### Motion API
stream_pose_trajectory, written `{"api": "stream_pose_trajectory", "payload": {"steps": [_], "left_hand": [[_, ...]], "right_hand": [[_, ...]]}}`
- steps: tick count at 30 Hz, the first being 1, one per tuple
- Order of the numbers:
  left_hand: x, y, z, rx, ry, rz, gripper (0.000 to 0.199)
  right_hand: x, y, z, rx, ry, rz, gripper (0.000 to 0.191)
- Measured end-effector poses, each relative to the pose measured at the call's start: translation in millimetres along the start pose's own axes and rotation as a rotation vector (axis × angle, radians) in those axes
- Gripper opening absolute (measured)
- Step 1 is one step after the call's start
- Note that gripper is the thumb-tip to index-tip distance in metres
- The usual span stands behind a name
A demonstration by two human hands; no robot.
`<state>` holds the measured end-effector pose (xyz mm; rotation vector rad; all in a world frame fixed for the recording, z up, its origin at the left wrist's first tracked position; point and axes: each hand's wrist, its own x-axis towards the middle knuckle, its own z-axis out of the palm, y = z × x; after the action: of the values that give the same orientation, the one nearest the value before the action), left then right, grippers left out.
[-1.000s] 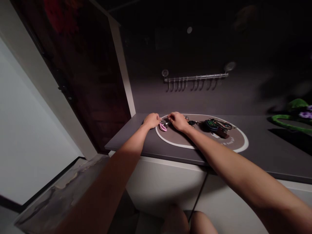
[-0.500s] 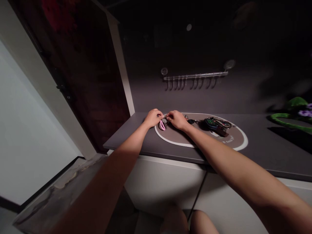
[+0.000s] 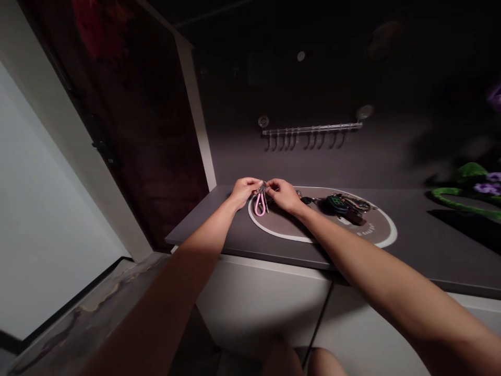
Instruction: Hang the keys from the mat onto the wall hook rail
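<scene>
The left hand (image 3: 245, 191) and the right hand (image 3: 284, 196) meet above the near end of an oval mat (image 3: 274, 232), whose pale border runs around a grey-brown centre. Between them hangs a pink loop key strap (image 3: 260, 204), its narrow loop pointing down toward the mat, though whether its lower end touches the mat is hard to tell. At its top is a small metal clip (image 3: 263, 186). The fingers (image 3: 259, 183) of the left hand and the fingers (image 3: 270, 183) of the right hand are drawn together and pinch the metal at that top end from either side; the exact grip is too small to make out. Farther right on the mat lies a bunch of keys (image 3: 346, 204) with a dark key fob (image 3: 337, 203). The mat sits on a dark grey table (image 3: 410, 266) above white cabinet fronts (image 3: 258, 297). A wall-mounted hook rail (image 3: 311, 129) runs above, a dark door (image 3: 156, 156) fills the upper left, and a green object with purple flowers (image 3: 473, 180) sits at the right edge.
</scene>
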<state>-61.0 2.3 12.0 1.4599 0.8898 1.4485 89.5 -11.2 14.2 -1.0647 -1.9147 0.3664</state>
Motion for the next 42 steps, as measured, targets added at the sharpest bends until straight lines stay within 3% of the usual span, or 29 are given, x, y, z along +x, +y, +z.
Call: {"api": "stream_pose_trajectory", "payload": {"steps": [7,16,19,21,25,28,32,38,42], "left_hand": [[2,0,2.0,-0.307,-0.012,-0.076,0.016],[1,1,8.0,-0.369,-0.051,-0.088,0.02],[-1,0,10.4,-0.226,-0.053,-0.055,0.025],[-3,-2,12.1,0.016,-0.042,0.027,0.031],[-5,-5,13.8,0.558,0.146,0.29,0.027],[-6,-6,12.8,0.808,0.214,0.346,0.028],[-8,-4,10.9,0.964,0.22,0.343,0.032],[-12,1,12.1,1.027,0.271,0.265,0.035],[-14,4,13.7,1.099,0.242,0.252,0.036]], "right_hand": [[2,-2,4,0.412,0.03,0.079,0.019],[3,-1,-1,0.535,0.079,0.137,0.021],[3,-3,-4,0.483,0.103,0.12,0.021],[4,-3,-4,0.47,0.126,0.117,0.022],[10,-2,-4,0.539,0.165,0.132,0.029],[17,-5,-6,0.661,0.195,0.17,0.034],[34,-14,-11,0.784,0.226,0.212,0.032],[69,-27,-18,0.904,0.28,0.298,0.019],[88,-30,-18,0.969,0.324,0.328,0.02]]}}
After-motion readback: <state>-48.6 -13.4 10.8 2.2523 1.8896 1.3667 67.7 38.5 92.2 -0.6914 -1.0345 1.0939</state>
